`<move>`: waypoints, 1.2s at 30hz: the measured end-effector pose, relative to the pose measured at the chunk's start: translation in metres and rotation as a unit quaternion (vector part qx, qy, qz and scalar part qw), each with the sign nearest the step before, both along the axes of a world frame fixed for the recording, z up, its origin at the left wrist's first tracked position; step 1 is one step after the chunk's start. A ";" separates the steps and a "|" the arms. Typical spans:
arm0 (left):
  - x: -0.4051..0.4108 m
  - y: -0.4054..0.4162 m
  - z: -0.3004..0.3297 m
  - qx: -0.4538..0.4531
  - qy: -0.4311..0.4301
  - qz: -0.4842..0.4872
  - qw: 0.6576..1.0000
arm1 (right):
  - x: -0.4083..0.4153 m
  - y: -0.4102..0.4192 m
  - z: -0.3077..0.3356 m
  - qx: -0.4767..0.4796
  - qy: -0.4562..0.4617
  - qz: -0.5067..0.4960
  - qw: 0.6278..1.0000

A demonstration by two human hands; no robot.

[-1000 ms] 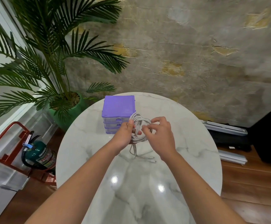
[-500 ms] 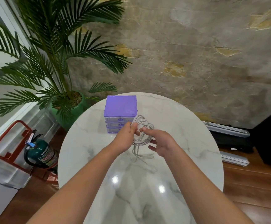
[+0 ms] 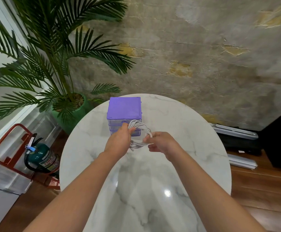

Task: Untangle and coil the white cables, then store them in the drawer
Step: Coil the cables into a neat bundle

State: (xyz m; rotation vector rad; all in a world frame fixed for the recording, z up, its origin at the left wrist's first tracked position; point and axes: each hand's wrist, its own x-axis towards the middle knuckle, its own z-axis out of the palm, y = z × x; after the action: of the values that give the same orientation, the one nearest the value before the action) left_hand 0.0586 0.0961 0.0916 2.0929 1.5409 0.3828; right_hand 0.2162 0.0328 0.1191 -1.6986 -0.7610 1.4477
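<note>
Above the table (image 3: 195, 148), both hands — left (image 3: 119, 142), right (image 3: 163, 144) — grip the cable coil (image 3: 142, 127).

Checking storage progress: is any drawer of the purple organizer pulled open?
No, all drawers of the purple drawer organizer sit flush and closed.

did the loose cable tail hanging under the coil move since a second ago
Yes. The tail has been drawn up into the coil, no longer trailing on the table.
</note>
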 end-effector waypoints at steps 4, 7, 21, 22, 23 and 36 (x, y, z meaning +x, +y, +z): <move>0.000 0.004 0.002 0.026 0.007 0.013 1.000 | -0.005 -0.003 -0.007 0.040 0.138 -0.079 0.987; 0.000 0.008 0.004 0.035 0.019 0.002 0.999 | -0.005 -0.004 -0.007 0.047 0.213 -0.092 0.972; -0.017 0.010 -0.004 0.043 0.022 0.007 0.999 | 0.034 -0.011 -0.007 -0.041 0.077 0.064 0.994; -0.019 0.011 -0.004 0.049 0.031 0.007 0.998 | 0.037 -0.012 -0.007 -0.037 0.069 0.067 0.995; -0.019 0.012 -0.003 0.052 0.038 0.007 0.998 | 0.039 -0.014 -0.006 -0.038 0.055 0.071 0.995; -0.014 -0.001 -0.012 0.013 -0.022 0.002 1.000 | 0.030 -0.025 -0.034 -0.026 -0.113 0.157 0.981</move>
State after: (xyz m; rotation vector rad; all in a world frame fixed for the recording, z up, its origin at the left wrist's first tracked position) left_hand 0.0443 0.0947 0.0795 2.0864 1.5240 0.4489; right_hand 0.2457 0.0080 0.0851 -1.8660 -1.1679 1.5073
